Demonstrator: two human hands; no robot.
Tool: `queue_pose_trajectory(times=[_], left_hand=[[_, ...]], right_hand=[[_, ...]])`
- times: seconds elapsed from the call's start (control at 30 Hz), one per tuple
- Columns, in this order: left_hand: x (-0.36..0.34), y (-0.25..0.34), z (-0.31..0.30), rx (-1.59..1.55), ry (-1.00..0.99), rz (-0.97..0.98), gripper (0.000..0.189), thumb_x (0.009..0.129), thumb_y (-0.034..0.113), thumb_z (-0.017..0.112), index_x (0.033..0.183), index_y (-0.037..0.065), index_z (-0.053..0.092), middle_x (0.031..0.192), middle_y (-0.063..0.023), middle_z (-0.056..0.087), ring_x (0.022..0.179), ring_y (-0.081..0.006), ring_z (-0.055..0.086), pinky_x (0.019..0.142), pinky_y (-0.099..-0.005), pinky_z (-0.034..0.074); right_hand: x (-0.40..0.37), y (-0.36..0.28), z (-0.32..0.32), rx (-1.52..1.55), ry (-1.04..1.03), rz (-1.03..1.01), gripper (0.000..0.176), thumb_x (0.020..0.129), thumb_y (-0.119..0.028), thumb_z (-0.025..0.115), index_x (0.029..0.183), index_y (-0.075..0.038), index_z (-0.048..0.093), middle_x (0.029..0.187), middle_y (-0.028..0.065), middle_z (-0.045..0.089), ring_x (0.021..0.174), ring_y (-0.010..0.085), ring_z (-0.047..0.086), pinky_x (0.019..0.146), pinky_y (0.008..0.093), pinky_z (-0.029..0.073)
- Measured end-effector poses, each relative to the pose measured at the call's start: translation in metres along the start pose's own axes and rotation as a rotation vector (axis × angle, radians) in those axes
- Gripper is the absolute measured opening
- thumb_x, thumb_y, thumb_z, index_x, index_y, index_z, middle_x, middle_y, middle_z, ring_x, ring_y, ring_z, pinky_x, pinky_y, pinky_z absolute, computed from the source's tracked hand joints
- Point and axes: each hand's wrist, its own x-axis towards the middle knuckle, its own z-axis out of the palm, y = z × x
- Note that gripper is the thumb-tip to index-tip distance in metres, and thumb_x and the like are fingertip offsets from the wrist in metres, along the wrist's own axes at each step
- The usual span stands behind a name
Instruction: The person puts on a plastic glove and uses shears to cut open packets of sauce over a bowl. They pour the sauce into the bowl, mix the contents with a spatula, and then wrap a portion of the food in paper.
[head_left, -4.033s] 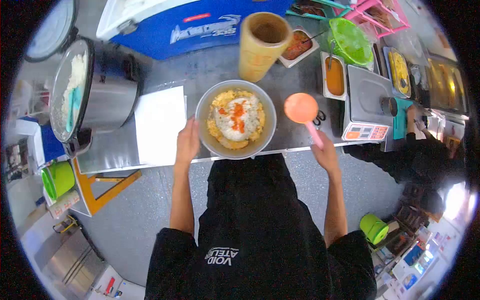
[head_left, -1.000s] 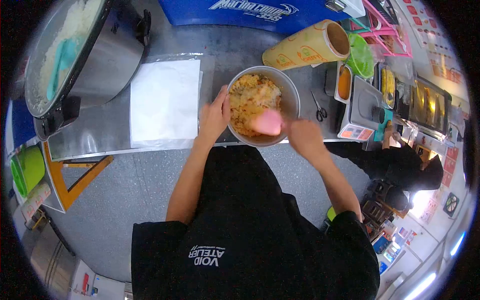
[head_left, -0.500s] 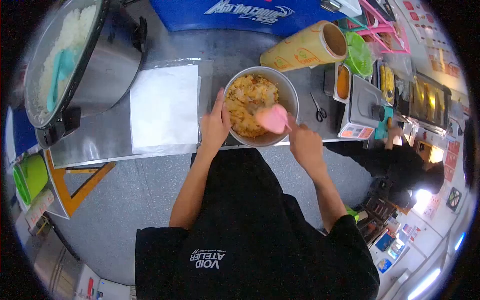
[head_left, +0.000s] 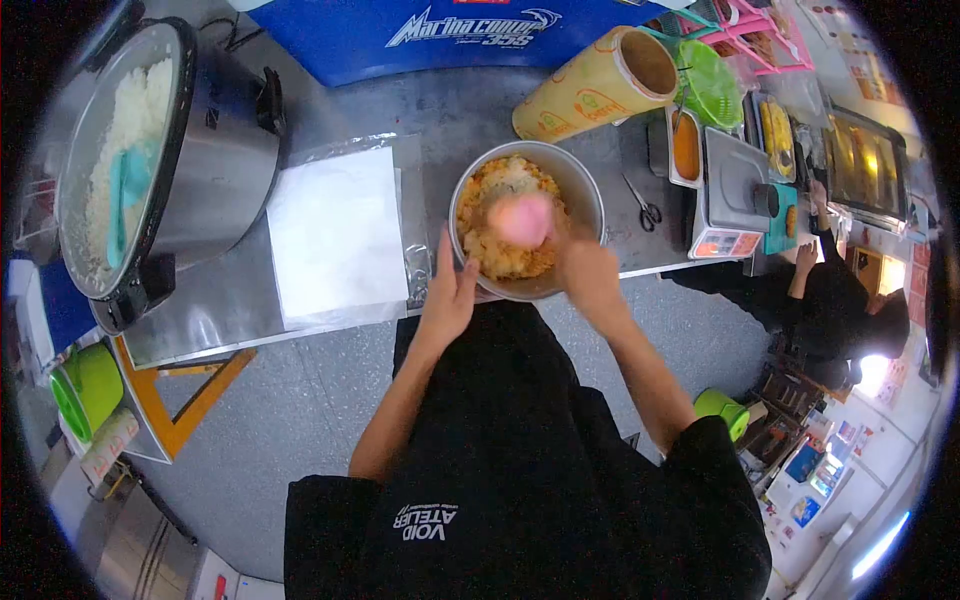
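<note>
A round metal bowl (head_left: 588, 190) holds an orange and white rice mixture (head_left: 500, 252). My left hand (head_left: 448, 298) grips the bowl's near left rim, thumb at the inside edge. My right hand (head_left: 592, 280) is closed at the bowl's right rim, around the handle of a pink paddle (head_left: 522, 220). The paddle's head is blurred over the middle of the rice, and its handle is mostly hidden. White sheets (head_left: 338, 235) lie on the metal table left of the bowl.
A large cooker (head_left: 215, 150) of white rice stands left, a teal paddle (head_left: 122, 205) inside. A film roll (head_left: 590, 88), scissors (head_left: 644, 205), a sauce container (head_left: 685, 148) and a scale (head_left: 735, 190) are behind and right. Another person (head_left: 850, 310) works at far right.
The pink paddle has swung up and left over the rice, and my right hand has moved with it. The view has shifted slightly. The other person's arms have moved.
</note>
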Motion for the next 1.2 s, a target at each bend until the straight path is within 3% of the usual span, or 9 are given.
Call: queue_pose_trajectory(times=[0.1,0.2,0.3,0.5,0.6,0.77,0.83,0.93,1.2], left_hand=[[0.029,-0.039,-0.014,0.51,0.153,0.35,0.051,0.102,0.024,0.041,0.146,0.004,0.028,0.108,-0.0245,0.065,0.085,-0.0374,0.068,0.08,-0.0419,0.054],[0.033,0.004,-0.024,0.287,-0.029,0.005,0.052,0.102,0.026,0.042,0.147,0.003,0.029,0.132,-0.031,0.051,0.108,-0.0382,0.061,0.093,-0.0384,0.047],[0.029,0.034,-0.022,0.186,-0.005,-0.12,0.047,0.1,0.021,0.042,0.143,0.006,0.034,0.108,-0.03,0.063,0.09,-0.0495,0.062,0.082,-0.0513,0.05],[0.048,0.022,-0.022,0.296,-0.035,-0.116,0.049,0.1,0.021,0.042,0.145,0.006,0.03,0.085,-0.0265,0.067,0.062,-0.0381,0.067,0.063,-0.0482,0.054],[0.021,-0.004,0.001,0.264,0.103,0.018,0.051,0.1,0.021,0.043,0.146,0.006,0.027,0.085,-0.0257,0.067,0.074,-0.0387,0.068,0.07,-0.049,0.054],[-0.01,-0.006,0.014,-0.018,-0.018,-0.043,0.054,0.1,0.022,0.045,0.147,0.006,0.026,0.089,-0.0259,0.067,0.082,-0.0342,0.068,0.074,-0.0482,0.053],[0.009,0.012,-0.013,0.177,-0.034,-0.117,0.054,0.1,0.022,0.046,0.148,0.006,0.027,0.094,-0.0259,0.067,0.075,-0.0332,0.067,0.072,-0.0479,0.053],[0.049,0.012,-0.032,0.315,-0.118,-0.122,0.054,0.099,0.023,0.048,0.147,0.005,0.029,0.096,-0.0241,0.067,0.064,-0.0295,0.065,0.067,-0.0436,0.053],[0.038,0.004,-0.008,0.02,-0.139,-0.139,0.052,0.102,0.022,0.043,0.148,0.005,0.028,0.09,-0.0178,0.068,0.053,-0.0186,0.063,0.053,-0.0307,0.052]], right_hand=[[0.029,0.008,0.018,0.045,0.023,0.044,0.054,0.089,-0.015,0.049,0.142,-0.016,0.04,0.106,0.0215,0.063,0.076,0.0355,0.069,0.058,0.0458,0.056],[-0.001,-0.017,0.009,-0.072,-0.007,-0.142,0.057,0.087,-0.014,0.052,0.143,-0.017,0.04,0.098,0.0185,0.065,0.076,0.0338,0.069,0.06,0.0447,0.056],[-0.03,0.023,-0.027,0.007,-0.093,-0.042,0.05,0.087,-0.015,0.054,0.136,-0.02,0.048,0.089,0.0169,0.067,0.074,0.0322,0.069,0.062,0.0448,0.055],[0.007,0.039,0.013,-0.042,0.023,0.044,0.037,0.087,-0.015,0.054,0.119,0.004,0.054,0.073,0.0211,0.066,0.067,0.0345,0.067,0.059,0.0464,0.054],[0.002,0.016,-0.002,0.038,0.061,0.282,0.047,0.087,-0.011,0.051,0.131,0.005,0.047,0.094,0.0239,0.067,0.08,0.036,0.069,0.065,0.044,0.056],[-0.023,0.019,0.026,0.067,-0.071,0.044,0.048,0.086,-0.009,0.05,0.134,-0.003,0.046,0.098,0.0243,0.065,0.08,0.0371,0.067,0.065,0.0479,0.054],[-0.041,0.015,-0.039,0.158,-0.069,0.219,0.05,0.083,-0.005,0.05,0.133,-0.012,0.05,0.095,0.0213,0.066,0.083,0.0383,0.067,0.067,0.0497,0.053],[-0.029,0.046,-0.012,0.055,-0.112,-0.16,0.046,0.086,-0.009,0.05,0.132,-0.011,0.05,0.091,0.0205,0.066,0.078,0.0395,0.067,0.065,0.0502,0.053],[0.026,0.015,0.019,0.101,0.114,0.188,0.05,0.09,-0.016,0.052,0.137,-0.002,0.043,0.087,0.0214,0.065,0.073,0.0368,0.067,0.061,0.0476,0.054]])
